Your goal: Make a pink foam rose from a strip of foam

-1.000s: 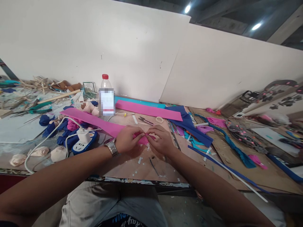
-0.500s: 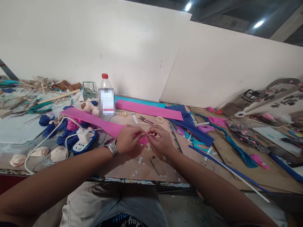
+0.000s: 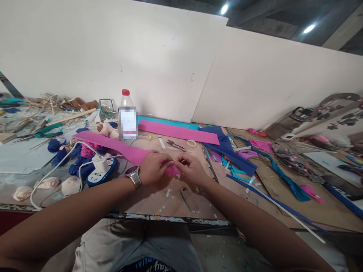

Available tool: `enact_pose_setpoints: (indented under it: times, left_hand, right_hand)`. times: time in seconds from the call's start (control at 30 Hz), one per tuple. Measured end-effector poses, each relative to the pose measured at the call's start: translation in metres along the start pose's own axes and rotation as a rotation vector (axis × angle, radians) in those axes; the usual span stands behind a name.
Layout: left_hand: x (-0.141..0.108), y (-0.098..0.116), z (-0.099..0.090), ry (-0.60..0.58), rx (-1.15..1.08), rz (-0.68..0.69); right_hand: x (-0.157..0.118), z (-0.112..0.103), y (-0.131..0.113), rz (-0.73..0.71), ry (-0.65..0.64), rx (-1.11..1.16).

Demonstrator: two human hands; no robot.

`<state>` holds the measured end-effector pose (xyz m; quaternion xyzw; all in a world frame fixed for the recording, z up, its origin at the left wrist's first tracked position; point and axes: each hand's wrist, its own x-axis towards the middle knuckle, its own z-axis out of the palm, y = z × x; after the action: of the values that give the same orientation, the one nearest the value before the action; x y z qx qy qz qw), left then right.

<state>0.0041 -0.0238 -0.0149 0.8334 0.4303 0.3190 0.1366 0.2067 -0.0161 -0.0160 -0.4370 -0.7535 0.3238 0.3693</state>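
Note:
A long pink strip of fabric or crepe paper (image 3: 116,145) runs from the left across the table into my hands. My left hand (image 3: 155,167), with a metal watch (image 3: 134,176) at its wrist, pinches the strip near its end. Close against it, my right hand (image 3: 190,168) pinches the same end between thumb and fingers. A short piece of the pink strip hangs below the fingertips; the exact fold between them is hidden. Just beyond my hands lie small thread snips (image 3: 176,145) and a cream ring of tape (image 3: 191,143).
A blue-and-white power strip (image 3: 102,172) with a charger and white cable lies left, among blue and cream rolled flowers (image 3: 70,185). Behind stands a red-capped bottle (image 3: 126,99). Another pink strip (image 3: 178,132) lies at the back. Blue strips (image 3: 238,155) and a white stick (image 3: 289,211) lie right.
My fingers have shifted slightly at the pinched end of the pink strip, and the piece below them hangs a little differently. Both hands stay in nearly the same place.

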Motion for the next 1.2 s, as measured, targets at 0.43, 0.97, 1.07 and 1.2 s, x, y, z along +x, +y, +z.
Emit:
enact_pose_setpoints:
  times: [0.43, 0.97, 1.07, 1.2]
  left_hand:
    - [0.001, 0.002, 0.000, -0.064, 0.072, 0.059]
    - [0.001, 0.004, -0.008, -0.126, -0.034, -0.049]
    - [0.001, 0.004, -0.009, -0.133, -0.074, -0.075]
    - [0.001, 0.003, -0.011, -0.154, -0.092, -0.085]
  right_hand:
    - [0.001, 0.000, 0.006, -0.043, -0.028, -0.045]
    - [0.002, -0.004, 0.003, -0.058, -0.020, -0.047]
    - [0.003, -0.005, 0.003, -0.063, -0.010, -0.049]
    - [0.002, -0.008, 0.001, -0.101, -0.007, -0.087]
